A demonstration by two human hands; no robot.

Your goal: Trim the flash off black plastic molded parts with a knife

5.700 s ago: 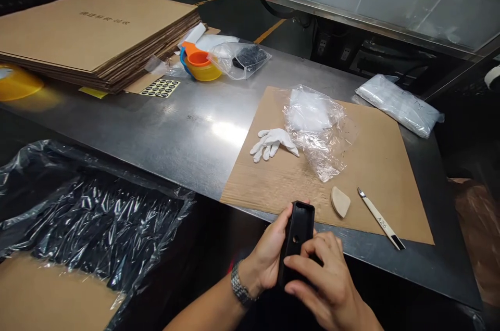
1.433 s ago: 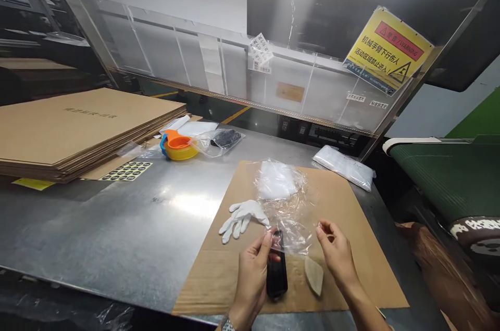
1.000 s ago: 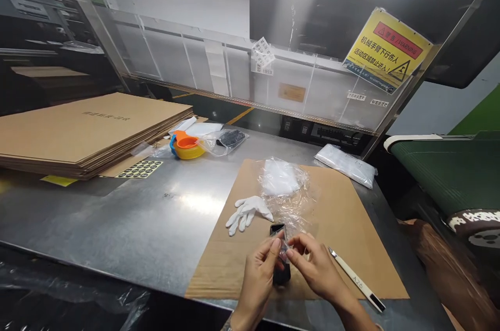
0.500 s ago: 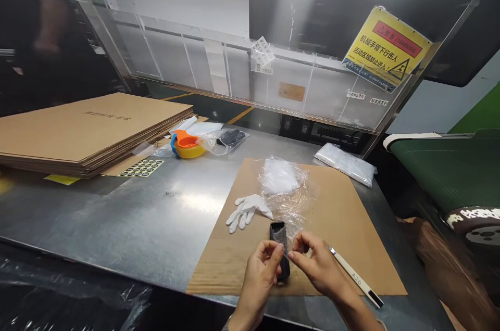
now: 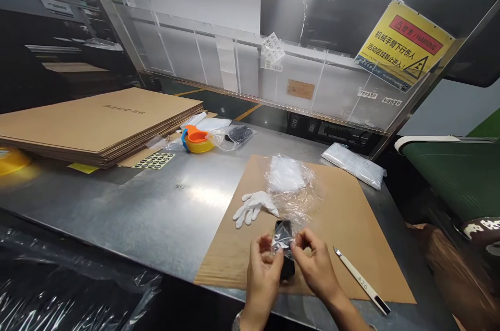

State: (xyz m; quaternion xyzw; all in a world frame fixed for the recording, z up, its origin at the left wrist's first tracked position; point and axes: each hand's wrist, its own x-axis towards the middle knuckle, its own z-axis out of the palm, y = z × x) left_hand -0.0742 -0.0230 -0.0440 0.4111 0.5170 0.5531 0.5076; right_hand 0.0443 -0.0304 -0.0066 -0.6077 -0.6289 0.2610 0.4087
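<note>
Landmark: the cardboard sheet, flat on the metal surface

- Clear film, one piece: above the sheet's near part, stretched between your hands
- Your left hand: grip narrow, thumb and fingers pinching the film
- Your right hand: grip narrow, pinching the film's other side
- Black case, one: on the sheet near its front edge, partly hidden by film and fingers; contact with the film, cannot tell
- White glove, one: on the sheet's left part
- Slim knife, one: slanting over the sheet's near right edge
- Risks, as judged: uneven pulling could tear thin film; bare fingertips could smudge the case; a rightward sweep of your forearm could catch the knife
</note>
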